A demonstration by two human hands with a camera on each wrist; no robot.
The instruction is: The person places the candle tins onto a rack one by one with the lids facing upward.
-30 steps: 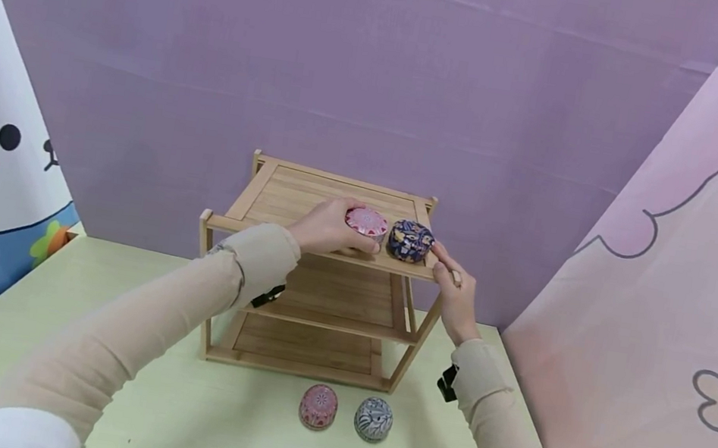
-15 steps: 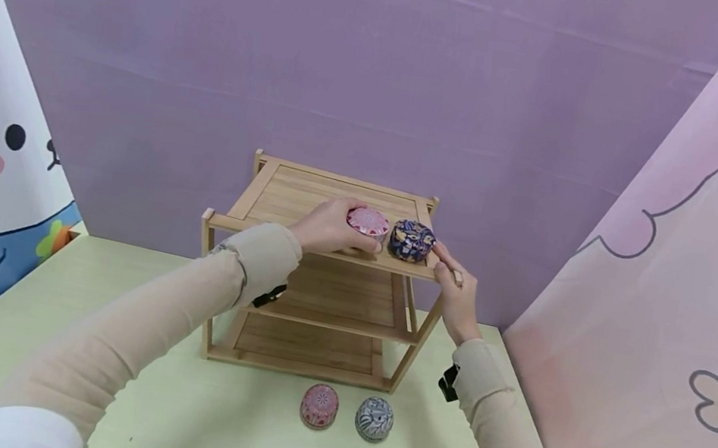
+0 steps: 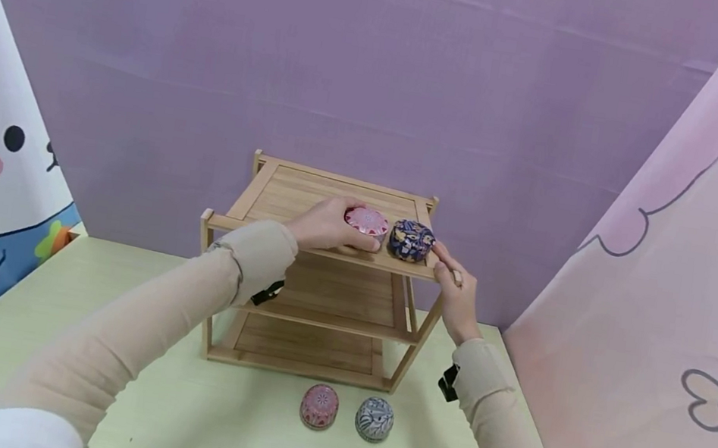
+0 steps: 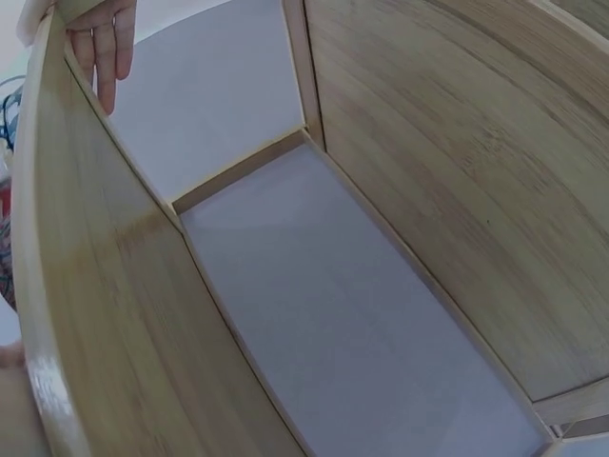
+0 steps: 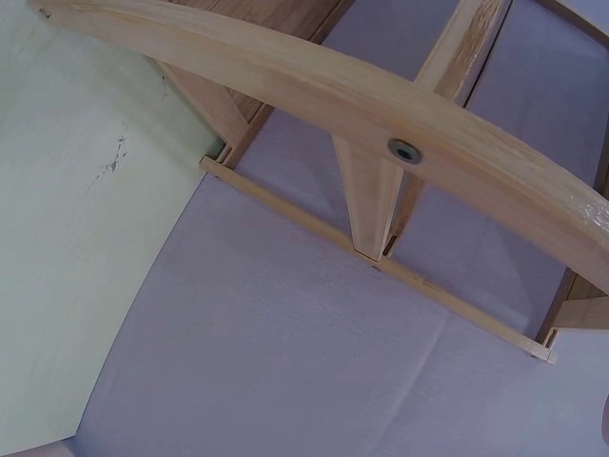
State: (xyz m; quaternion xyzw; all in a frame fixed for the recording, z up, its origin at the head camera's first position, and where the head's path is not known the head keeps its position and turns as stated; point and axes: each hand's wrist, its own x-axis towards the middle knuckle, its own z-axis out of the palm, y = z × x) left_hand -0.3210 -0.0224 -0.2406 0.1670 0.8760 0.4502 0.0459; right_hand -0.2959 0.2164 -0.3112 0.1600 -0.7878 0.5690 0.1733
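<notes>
On the top tier of a wooden shelf rack [image 3: 289, 183], my left hand [image 3: 331, 224] grips a small round pink patterned tin [image 3: 366, 220], with the thumb curled round its front. Just right of it sits a dark blue tin [image 3: 411, 240] with a yellow floral pattern. My right hand [image 3: 458, 295] is at the rack's front right corner, a fingertip right at the blue tin's side. In the left wrist view, several fingers [image 4: 107, 57] of the right hand hang straight beside the top board. Neither tin shows clearly in the wrist views.
On the pale green table [image 3: 180, 421] in front of the rack stand a pink tin [image 3: 319, 407] and a grey-white patterned tin [image 3: 374, 419]. A purple backdrop [image 3: 381, 66] rises behind, with printed panels [image 3: 657, 312] at both sides. The rack's lower tiers [image 3: 308, 343] are below my hands.
Both hands, the tins and the rack stay nearly where they were; the left forearm shifts very slightly.
</notes>
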